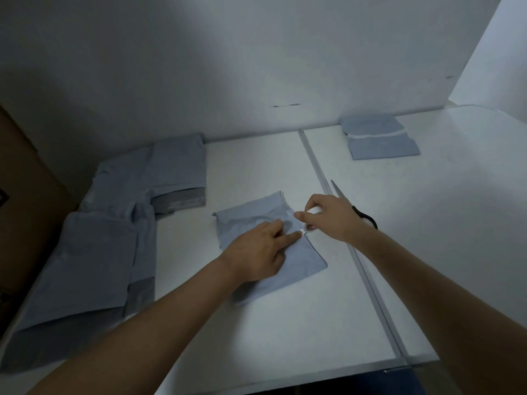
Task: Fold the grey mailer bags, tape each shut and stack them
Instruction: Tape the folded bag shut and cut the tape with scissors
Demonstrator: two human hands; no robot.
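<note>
A folded grey mailer bag (pixel 306 263) lies in the middle of the white table (pixel 256 323). My left hand (pixel 256 252) rests flat on it, its index finger pressing a strip of clear tape (pixel 298 232) at the fold. My right hand (pixel 330 216) hovers at the bag's right edge, its thumb and fingers pinching the tape roll (pixel 309 227), mostly hidden. Several unfolded grey mailer bags (pixel 114 223) lie spread at the left. A stack of folded, taped bags (pixel 379 139) sits at the back right.
Scissors (pixel 353 205) lie behind my right hand, blades pointing away, black handles by my wrist. A metal seam (pixel 370 283) runs down the table. White walls close the back and right. A brown surface stands at the far left.
</note>
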